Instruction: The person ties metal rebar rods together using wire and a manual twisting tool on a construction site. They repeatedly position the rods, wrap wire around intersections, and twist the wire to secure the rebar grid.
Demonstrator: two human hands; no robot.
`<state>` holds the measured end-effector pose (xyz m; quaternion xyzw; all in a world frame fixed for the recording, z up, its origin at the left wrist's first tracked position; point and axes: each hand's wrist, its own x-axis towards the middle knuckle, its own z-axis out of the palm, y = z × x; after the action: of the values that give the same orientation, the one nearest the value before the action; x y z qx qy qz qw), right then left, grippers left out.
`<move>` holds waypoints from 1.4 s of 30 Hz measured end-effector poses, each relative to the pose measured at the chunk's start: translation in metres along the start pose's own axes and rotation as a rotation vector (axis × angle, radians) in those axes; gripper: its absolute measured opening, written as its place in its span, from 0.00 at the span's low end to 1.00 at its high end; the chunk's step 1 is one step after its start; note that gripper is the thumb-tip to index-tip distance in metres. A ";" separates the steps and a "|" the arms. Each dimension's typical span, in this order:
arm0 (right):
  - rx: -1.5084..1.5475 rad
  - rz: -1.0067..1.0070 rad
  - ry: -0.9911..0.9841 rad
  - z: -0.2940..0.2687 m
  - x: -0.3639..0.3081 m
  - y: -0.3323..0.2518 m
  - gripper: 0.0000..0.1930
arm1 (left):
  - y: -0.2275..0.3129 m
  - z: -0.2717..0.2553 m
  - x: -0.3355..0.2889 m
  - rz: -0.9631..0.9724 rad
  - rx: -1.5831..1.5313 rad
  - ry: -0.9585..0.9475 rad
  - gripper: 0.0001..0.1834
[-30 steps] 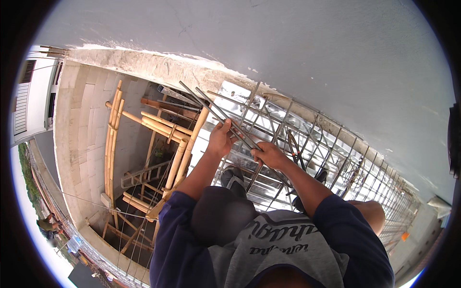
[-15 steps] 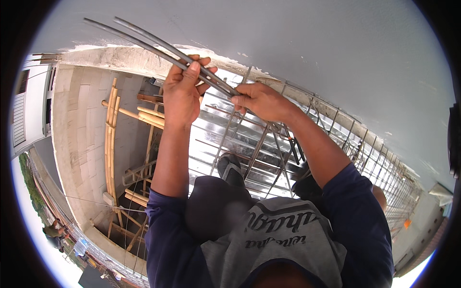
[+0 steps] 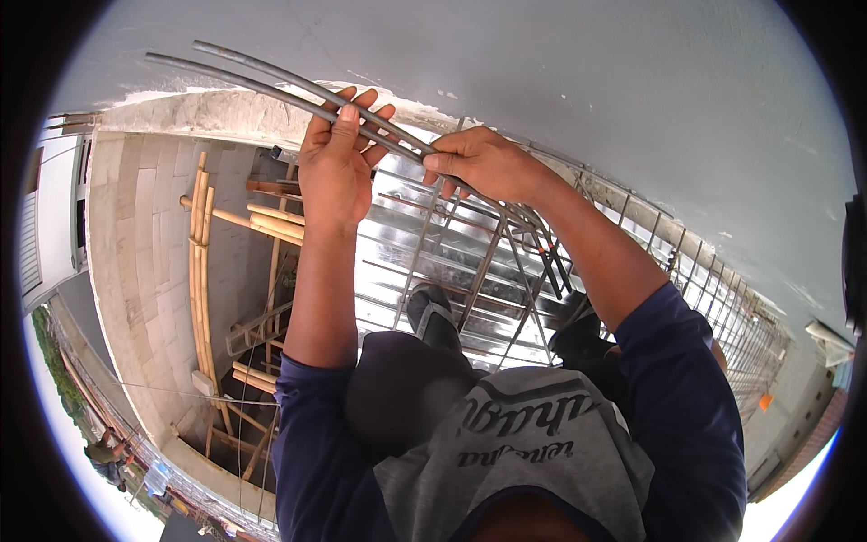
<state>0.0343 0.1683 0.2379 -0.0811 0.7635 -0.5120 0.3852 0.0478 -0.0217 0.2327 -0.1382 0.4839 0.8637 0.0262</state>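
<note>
Steel rods [image 3: 402,135], two of them, slim and dark grey, are held out by a worker above a lattice of reinforcing bars [image 3: 482,271] and shiny metal sheeting [image 3: 384,248] in the head camera's view. The left hand [image 3: 336,176] has a loose grip on the pair, thumb laid across them and fingers fanned behind; the right hand [image 3: 488,167], near it and farther down the rods, is closed more firmly around them. The pair looks stiff, hardly fragile and likely weighty for its thickness (the bowed look may owe more to the fisheye lens than to the metal), and the two could roll or slide against each other. A hold with the hands spread along the shafts would best steady the long overhang.

The free ends reach up and left across the grey wall [image 3: 587,72]; whether they touch it cannot be told. The pale concrete ledge [image 3: 208,113] offers a hard edge to knock against. Room appears widest at left, above the recess with bamboo poles [image 3: 196,271], while bars and a dark-handled tool [image 3: 549,269] crowd the space below the right forearm. The rods' other ends cannot be made out.
</note>
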 end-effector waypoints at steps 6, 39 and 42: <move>-0.403 -0.045 0.172 0.012 0.008 0.012 0.15 | -0.020 -0.020 0.010 -0.135 -0.102 0.101 0.14; -0.327 0.202 0.229 -0.006 -0.001 0.102 0.18 | -0.109 -0.029 0.010 -0.723 0.179 -0.176 0.20; -0.459 0.295 0.144 -0.021 -0.011 0.100 0.15 | -0.072 -0.022 0.013 -0.585 0.954 -0.472 0.19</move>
<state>0.0553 0.2352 0.1626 -0.0179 0.8883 -0.2686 0.3720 0.0524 -0.0026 0.1585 -0.0431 0.7408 0.5158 0.4281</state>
